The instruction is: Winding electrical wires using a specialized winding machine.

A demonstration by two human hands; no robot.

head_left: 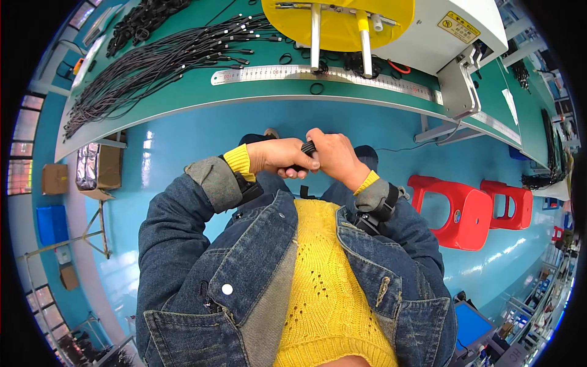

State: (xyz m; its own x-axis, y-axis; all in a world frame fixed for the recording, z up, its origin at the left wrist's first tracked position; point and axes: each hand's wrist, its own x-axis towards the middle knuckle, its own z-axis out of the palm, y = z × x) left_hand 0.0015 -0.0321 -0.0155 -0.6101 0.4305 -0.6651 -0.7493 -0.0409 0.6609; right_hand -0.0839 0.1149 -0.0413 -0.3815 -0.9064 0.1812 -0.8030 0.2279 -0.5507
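Observation:
My left hand (278,156) and my right hand (333,156) meet in front of my chest, below the edge of the green workbench (183,98). Both are closed around a small coiled bundle of black cable (309,147), which shows only as a ribbed black piece between the fingers. The rest of the bundle is hidden inside my hands. A large spread of long black cables (153,61) lies on the bench's left half, well away from my hands.
A long steel ruler (342,76) runs along the bench front. Behind it stands a white machine (440,30) with a yellow disc (342,21) and two metal posts. Two red plastic stools (465,211) stand on the blue floor at right. Cardboard boxes (98,168) sit at left.

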